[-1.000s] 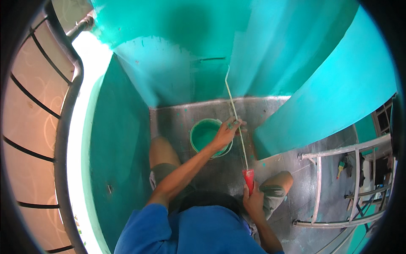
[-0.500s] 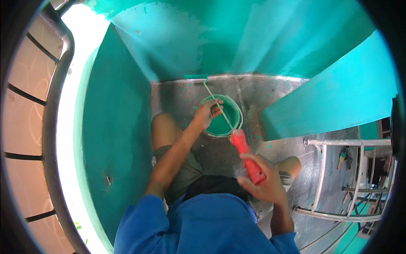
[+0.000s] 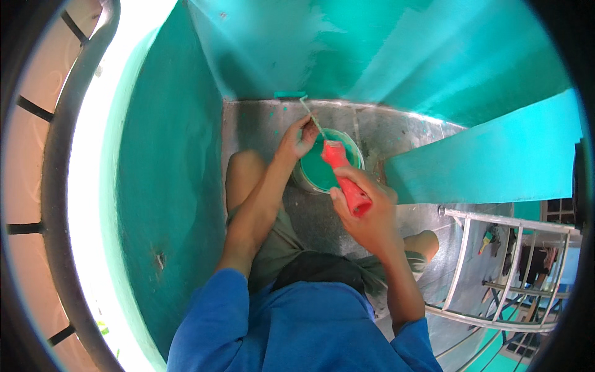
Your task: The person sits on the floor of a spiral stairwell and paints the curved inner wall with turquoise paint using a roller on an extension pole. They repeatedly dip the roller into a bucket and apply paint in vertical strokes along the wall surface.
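Note:
A paint roller (image 3: 352, 186) with a red handle is gripped by my right hand (image 3: 367, 208), its fingers wrapped round the handle. From there its thin metal rod slants away to the left. My left hand (image 3: 300, 137) pinches this rod partway along, fingertips close against it. At the far end, the green roller head (image 3: 290, 95) lies along the foot of the teal wall (image 3: 347, 62). Under the rod stands a round bucket (image 3: 362, 162) of green paint, just right of my left hand.
Close on the left rises a dark teal wall (image 3: 167, 155), with a dark railing (image 3: 62, 186) beyond. A low turquoise wall (image 3: 483, 155) juts in from the right. A metal ladder (image 3: 458, 266) and a paintbrush (image 3: 487, 239) are at right. Paint drops spot the grey floor (image 3: 251, 121).
Both hands have moved forward with the roller, the right one also slightly left. My left hand's fingers, earlier stretched over the rod above the bucket, are now farther up the rod.

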`<state>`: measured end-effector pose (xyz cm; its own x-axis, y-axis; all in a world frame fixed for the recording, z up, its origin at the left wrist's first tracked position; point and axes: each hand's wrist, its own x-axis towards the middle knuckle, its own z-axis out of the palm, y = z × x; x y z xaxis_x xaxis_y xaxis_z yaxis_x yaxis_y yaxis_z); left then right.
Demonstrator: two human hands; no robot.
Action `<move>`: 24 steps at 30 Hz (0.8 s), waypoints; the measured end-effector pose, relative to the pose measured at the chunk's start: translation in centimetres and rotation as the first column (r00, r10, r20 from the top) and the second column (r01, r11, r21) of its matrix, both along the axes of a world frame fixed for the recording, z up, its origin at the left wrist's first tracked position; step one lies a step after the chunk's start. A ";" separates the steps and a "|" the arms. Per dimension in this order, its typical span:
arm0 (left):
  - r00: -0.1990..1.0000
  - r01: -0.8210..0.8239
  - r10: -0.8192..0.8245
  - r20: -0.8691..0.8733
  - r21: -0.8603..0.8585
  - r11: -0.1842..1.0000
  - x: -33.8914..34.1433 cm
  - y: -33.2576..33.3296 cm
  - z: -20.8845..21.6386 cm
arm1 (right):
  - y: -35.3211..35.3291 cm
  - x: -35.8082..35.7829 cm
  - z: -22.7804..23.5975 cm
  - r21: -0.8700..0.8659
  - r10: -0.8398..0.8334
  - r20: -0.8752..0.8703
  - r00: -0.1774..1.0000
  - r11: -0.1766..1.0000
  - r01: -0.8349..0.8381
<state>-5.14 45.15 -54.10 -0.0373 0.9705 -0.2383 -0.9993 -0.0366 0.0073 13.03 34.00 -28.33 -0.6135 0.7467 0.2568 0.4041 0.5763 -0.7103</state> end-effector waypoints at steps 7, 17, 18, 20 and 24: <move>0.993 -0.107 0.106 0.052 0.019 0.994 0.7 -0.8 1.8 | -1.2 -0.9 0.0 0.077 0.003 0.006 1.000 0.997 -0.004; 0.993 -0.089 0.095 0.064 -0.084 0.992 0.3 -0.3 0.5 | -0.1 -1.8 -1.1 0.073 -0.013 -0.050 0.999 0.997 0.017; 0.994 -0.087 0.095 0.060 -0.123 0.989 0.1 -0.6 1.0 | 0.3 -2.0 -1.3 0.041 -0.016 -0.049 0.999 0.999 0.018; 0.998 -0.050 0.052 0.029 -0.049 0.998 -0.2 -0.4 2.1 | 0.0 -1.8 0.0 0.059 -0.038 -0.074 0.997 0.997 0.042; 0.997 -0.045 0.040 -0.065 -0.086 0.995 0.2 -0.6 1.4 | -0.1 -1.4 -0.1 0.057 -0.054 -0.042 0.998 0.997 0.056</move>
